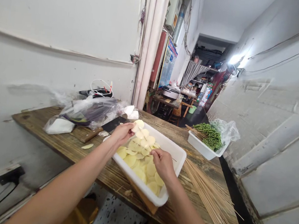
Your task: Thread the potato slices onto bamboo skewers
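A white tub (pixel 179 153) on the wooden table holds many thin, pale yellow potato slices (pixel 139 172). Above its far left part, my left hand (pixel 123 133) pinches a potato slice (pixel 139 123) between thumb and fingers. My right hand (pixel 162 162) is closed around a thin wooden skewer (pixel 174 160), whose end sticks out to the right. Several slices are threaded in a row between the two hands, over the loose slices. Part of the skewer is hidden by the slices and my right fingers.
Bare skewers (pixel 207 191) lie fanned on the table (pixel 179 132) at right. Behind them, a white tray (pixel 201 148) holds green skewered food (pixel 210 135). A cleaver (pixel 114 123), plastic bags (pixel 91 110) and a stray slice (pixel 87 146) lie left, near the wall.
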The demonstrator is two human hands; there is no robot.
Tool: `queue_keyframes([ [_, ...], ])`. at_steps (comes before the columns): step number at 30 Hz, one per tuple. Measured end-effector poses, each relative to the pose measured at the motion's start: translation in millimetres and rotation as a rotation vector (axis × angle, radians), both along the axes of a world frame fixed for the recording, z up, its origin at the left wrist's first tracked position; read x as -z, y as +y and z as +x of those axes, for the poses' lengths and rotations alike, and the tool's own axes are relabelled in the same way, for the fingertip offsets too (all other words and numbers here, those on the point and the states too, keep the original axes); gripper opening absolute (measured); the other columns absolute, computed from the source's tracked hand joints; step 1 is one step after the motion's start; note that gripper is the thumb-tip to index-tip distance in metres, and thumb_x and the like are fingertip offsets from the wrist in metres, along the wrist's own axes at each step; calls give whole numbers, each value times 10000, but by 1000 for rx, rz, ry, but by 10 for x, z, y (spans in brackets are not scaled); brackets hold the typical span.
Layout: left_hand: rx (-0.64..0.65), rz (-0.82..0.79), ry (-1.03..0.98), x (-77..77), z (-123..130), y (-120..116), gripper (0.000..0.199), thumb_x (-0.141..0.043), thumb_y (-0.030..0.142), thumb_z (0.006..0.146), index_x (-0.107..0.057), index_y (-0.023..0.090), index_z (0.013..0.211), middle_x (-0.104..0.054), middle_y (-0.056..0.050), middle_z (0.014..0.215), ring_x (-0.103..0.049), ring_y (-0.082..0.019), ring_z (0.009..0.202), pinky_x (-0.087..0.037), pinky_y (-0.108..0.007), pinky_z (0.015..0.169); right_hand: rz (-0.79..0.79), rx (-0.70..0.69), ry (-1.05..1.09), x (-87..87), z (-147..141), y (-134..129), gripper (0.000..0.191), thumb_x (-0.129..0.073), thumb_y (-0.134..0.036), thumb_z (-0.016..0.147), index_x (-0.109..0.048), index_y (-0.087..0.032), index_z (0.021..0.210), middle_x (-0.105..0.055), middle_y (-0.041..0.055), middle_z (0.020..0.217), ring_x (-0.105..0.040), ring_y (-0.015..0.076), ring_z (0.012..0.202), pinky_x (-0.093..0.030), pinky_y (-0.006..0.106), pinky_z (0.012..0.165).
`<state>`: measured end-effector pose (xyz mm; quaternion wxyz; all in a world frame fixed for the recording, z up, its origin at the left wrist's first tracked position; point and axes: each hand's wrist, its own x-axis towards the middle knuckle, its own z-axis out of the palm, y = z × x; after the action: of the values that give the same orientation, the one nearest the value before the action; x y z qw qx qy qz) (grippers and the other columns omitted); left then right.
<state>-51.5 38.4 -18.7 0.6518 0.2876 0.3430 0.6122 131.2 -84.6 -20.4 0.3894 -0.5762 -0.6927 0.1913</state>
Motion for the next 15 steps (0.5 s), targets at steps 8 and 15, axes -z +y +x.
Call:
queue_keyframes([
  [8, 215, 18, -130, -152, 12, -146, 246, -436, 287, 877, -610, 116, 844, -663, -80, 711, -630, -157, 642, -519, -295, 618, 31, 19, 74, 44, 5, 26, 268, -445, -241, 835, -702, -179, 793, -636, 7, 639, -544, 141, 593, -370, 204, 551],
  [15, 195, 70, -130, -90, 5, -98, 150, -508, 212, 836, -603, 114, 895, -677, -100, 749, -647, -165, 667, -530, -316, 654, -55, 10, -40, -21, -15, -17, 266, -450, -199, 836, -686, -189, 714, -598, -15, 553, -515, 121, 533, -351, 192, 530],
])
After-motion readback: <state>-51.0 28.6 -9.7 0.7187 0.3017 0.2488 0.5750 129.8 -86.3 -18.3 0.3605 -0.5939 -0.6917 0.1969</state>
